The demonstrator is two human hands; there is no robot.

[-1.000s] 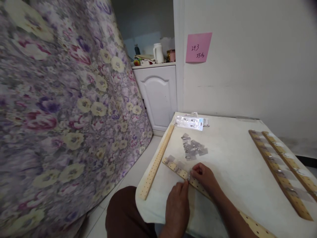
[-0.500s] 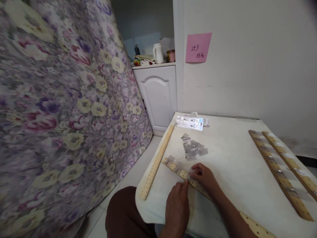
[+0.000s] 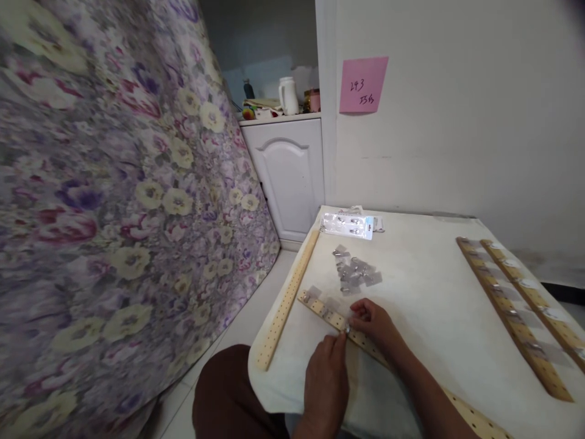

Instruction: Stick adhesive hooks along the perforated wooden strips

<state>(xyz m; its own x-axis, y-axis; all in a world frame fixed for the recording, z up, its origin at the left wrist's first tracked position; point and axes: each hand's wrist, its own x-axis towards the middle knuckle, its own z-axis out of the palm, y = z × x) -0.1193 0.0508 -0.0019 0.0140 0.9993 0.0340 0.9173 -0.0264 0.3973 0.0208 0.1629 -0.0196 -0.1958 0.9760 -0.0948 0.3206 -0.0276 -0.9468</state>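
A pale wooden strip with rows of holes [image 3: 320,303] lies slantwise on the table in front of me. My left hand [image 3: 326,381] is closed, its fingertips pinching a small shiny metal piece [image 3: 347,328] on that strip. From the other side my right hand [image 3: 372,323] reaches over the strip, thumb and forefinger closed at the same piece; its fingers partly hide the contact. Similar metal pieces with clear plastic squares [image 3: 329,308] sit along the strip's far end. Beyond the strip lies a loose pile of metal pieces with clear squares [image 3: 356,274].
Another perforated strip [image 3: 287,299] runs along the table's left edge. Two brown strips [image 3: 514,323] carrying metal pieces and clear squares lie at right. A clear blister pack [image 3: 347,225] rests at the back. The floral curtain [image 3: 137,213] hangs left of the white-covered table [image 3: 420,268].
Both hands stay at the same metal piece, with only slight finger movement. The whole view has shifted a little.
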